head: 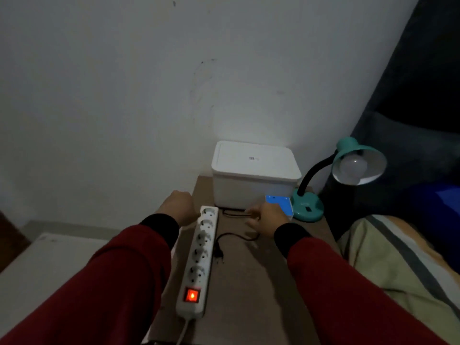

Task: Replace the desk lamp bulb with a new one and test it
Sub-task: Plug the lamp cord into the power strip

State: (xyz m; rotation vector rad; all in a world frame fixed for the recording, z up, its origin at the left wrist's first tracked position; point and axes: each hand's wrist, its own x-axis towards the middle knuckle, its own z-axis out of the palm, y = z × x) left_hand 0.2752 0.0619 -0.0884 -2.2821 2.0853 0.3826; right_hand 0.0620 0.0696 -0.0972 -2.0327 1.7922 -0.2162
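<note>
On the desk (261,282), the left hand (178,206) rests fisted just left of the power strip (199,257), while the right hand (267,216), fingers loosely apart, seems to touch the lamp cord (234,212), the teal desk lamp (323,185) with its bulb (353,168) just beyond.

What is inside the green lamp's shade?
A white bulb sits unlit inside the teal lamp shade. The bulb's base and the socket are hidden deeper in the shade.
</note>
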